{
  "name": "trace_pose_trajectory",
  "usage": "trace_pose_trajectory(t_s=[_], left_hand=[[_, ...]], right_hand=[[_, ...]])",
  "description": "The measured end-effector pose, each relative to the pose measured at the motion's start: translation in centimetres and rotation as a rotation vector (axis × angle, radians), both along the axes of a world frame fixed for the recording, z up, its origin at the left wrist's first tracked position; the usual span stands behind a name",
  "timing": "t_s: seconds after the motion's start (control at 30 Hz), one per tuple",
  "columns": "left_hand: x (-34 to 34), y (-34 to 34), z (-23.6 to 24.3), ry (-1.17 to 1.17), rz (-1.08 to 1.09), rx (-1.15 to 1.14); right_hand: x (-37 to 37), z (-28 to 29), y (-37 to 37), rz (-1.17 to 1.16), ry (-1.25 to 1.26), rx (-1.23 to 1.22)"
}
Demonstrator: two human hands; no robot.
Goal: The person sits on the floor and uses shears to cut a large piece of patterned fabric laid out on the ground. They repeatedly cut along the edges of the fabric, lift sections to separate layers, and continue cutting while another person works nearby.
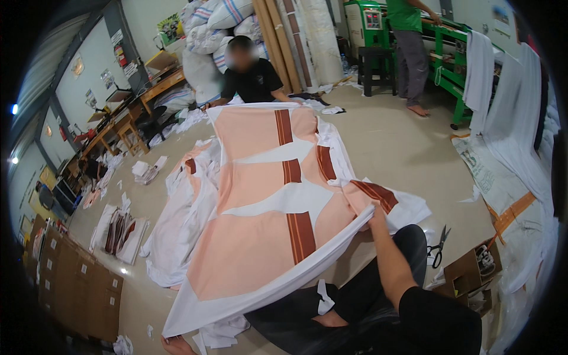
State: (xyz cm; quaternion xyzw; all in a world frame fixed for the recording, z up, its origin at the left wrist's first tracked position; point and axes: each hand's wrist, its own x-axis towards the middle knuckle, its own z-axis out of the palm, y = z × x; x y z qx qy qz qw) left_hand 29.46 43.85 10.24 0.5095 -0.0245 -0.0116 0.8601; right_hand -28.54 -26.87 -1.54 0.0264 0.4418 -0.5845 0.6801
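Note:
A long sheet of white fabric (248,260) printed with peach panels and brown stripes stretches in front of me. My left hand (177,345) pinches its near left corner at the lower edge of the view. Farther right, my right hand (376,221) is closed on the near edge, with the fingers partly hidden by the cloth. A co-worker (253,77) in a black shirt sits at the far end, both hands at the sheet's far edge. More of the printed fabric (186,219) lies bunched on the floor to the left. Black-handled scissors (436,253) rest on the floor beyond my right knee.
Stacks of folded cut pieces (121,234) and brown cardboard boxes (77,284) stand at left. An open carton (473,269) is at right. Behind are stuffed white sacks (204,59), tall rolls (290,41) and a green machine (444,71) with a person (408,47) beside it.

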Motion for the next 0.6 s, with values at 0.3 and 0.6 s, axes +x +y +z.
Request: trace_pose_trajectory(t_s=[0.3,0.6], left_hand=[[18.4,-14.8,7.8,0.284,-0.237,0.004],[23.0,-14.6,32.3,-0.272,-0.134,-0.242]], right_hand=[[-3.9,15.2,-18.9,0.088,0.323,-0.246],[-14.1,41.6,-19.4,-0.022,-0.023,-0.908]])
